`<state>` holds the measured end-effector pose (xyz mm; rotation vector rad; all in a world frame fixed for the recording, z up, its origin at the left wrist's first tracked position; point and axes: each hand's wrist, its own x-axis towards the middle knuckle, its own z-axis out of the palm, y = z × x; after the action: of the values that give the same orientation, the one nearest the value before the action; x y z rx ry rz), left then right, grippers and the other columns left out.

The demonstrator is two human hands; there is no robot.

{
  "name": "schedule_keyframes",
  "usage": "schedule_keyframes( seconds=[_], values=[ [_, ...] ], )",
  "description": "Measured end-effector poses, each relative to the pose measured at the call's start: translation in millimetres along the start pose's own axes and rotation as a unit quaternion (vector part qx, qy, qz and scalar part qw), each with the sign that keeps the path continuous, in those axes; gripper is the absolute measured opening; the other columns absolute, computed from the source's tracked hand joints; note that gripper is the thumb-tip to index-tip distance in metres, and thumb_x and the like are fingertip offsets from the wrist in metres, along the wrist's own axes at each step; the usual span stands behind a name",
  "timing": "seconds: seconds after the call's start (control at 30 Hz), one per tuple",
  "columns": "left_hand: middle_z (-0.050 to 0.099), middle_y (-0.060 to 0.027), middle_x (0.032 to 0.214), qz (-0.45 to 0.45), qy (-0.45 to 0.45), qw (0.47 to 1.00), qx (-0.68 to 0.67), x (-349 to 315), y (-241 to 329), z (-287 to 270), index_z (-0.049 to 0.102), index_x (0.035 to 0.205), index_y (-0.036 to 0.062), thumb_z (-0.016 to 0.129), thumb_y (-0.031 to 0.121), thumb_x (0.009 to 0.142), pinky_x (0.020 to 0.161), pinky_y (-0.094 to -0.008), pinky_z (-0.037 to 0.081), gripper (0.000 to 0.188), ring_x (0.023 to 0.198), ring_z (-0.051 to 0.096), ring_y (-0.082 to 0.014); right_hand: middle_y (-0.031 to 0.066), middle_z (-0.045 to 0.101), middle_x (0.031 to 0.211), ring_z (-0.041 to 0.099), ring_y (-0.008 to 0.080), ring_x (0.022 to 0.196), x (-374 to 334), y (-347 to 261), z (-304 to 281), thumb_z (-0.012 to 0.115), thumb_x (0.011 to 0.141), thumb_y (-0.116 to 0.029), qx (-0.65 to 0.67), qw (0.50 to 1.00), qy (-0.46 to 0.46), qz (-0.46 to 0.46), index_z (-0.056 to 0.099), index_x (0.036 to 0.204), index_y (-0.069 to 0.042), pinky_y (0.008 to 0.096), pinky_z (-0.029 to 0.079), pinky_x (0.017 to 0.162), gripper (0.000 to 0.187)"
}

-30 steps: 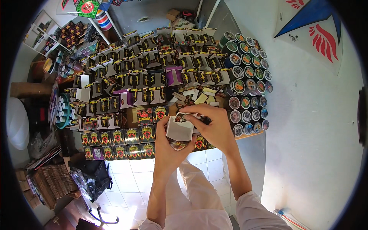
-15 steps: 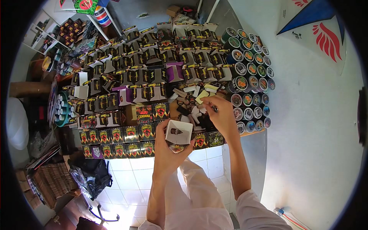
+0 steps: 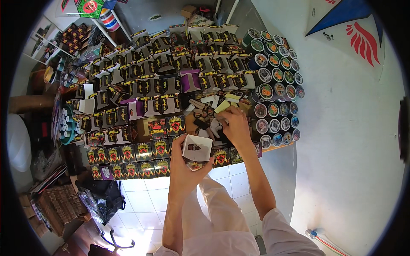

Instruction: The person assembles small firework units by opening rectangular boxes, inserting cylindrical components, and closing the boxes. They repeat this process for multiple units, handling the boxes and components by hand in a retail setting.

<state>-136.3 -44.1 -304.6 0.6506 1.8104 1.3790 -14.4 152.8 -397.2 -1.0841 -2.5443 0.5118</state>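
Observation:
My left hand (image 3: 183, 173) is wrapped round a small open box (image 3: 205, 144) with a white inside, held at the table's near edge. A dark, cone-like shape (image 3: 194, 147) shows inside the box; I cannot tell whether it is loose or printed. Right of the box, my right hand (image 3: 235, 130) reaches down into a heap of small pieces (image 3: 200, 112), its fingers bent and drawn together. Whatever they pinch, if anything, is hidden. Pale yellow strips (image 3: 226, 103) lie just beyond those fingertips, with white and black pieces beside them.
Rows of open black boxes (image 3: 147, 87) cover most of the table, with closed boxes (image 3: 144, 151) along the near edge. Stacked round tins (image 3: 273, 109) line the right end beside the wall. A black bag (image 3: 102, 194) sits below left.
My right hand has moved a little left and down into the heap. The box in my left hand has tilted slightly and shifted left. The whole view has shifted slightly.

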Motion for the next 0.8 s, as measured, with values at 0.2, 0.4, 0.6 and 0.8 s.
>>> schedule_keyframes(
  seconds=[0.2, 0.4, 0.6, 0.8],
  values=[
    [0.066, -0.0120, 0.126, 0.039, 0.000, 0.999, 0.036, 1, -7, -3, 0.046, 0.145, 0.0071, 0.092, 0.006, 0.081, 0.095, -0.0378, 0.059, 0.079, 0.113, 0.071, -0.0218, 0.0097, 0.077, 0.093, 0.074, 0.0340, 0.092, 6, -33, -37, 0.084, 0.087, -0.019, 0.070, 0.954, -0.227, 0.181, 0.080, 0.096, -0.011, 0.0489, 0.052, 0.093, 0.013],
    [0.067, -0.0116, 0.126, 0.024, -0.006, 1.000, 0.014, 2, -3, -2, 0.046, 0.145, 0.0066, 0.092, 0.006, 0.081, 0.095, -0.0375, 0.059, 0.078, 0.113, 0.071, -0.0212, 0.0111, 0.079, 0.093, 0.074, 0.0353, 0.087, -16, -16, -7, 0.085, 0.087, -0.023, -0.013, 0.985, -0.155, 0.078, 0.077, 0.092, -0.005, 0.0487, 0.050, 0.093, 0.021],
    [0.063, -0.0162, 0.130, -0.013, -0.008, 1.000, 0.005, 3, -5, -2, 0.047, 0.144, 0.0027, 0.096, 0.015, 0.076, 0.098, -0.0420, 0.060, 0.085, 0.118, 0.068, -0.0273, 0.0099, 0.078, 0.090, 0.076, 0.0262, 0.088, -5, -35, -27, 0.081, 0.091, -0.013, 0.218, 0.961, -0.099, 0.138, 0.072, 0.112, -0.007, 0.0400, 0.054, 0.081, 0.024],
    [0.065, -0.0118, 0.128, 0.010, -0.013, 1.000, -0.006, 4, 0, 3, 0.045, 0.145, 0.0066, 0.093, 0.007, 0.080, 0.098, -0.0379, 0.058, 0.080, 0.116, 0.069, -0.0216, 0.0027, 0.078, 0.090, 0.065, 0.0104, 0.077, 10, -82, -90, 0.086, 0.088, -0.007, 0.436, 0.887, -0.083, 0.128, 0.073, 0.115, -0.005, 0.0291, 0.051, 0.073, 0.030]
  ],
)
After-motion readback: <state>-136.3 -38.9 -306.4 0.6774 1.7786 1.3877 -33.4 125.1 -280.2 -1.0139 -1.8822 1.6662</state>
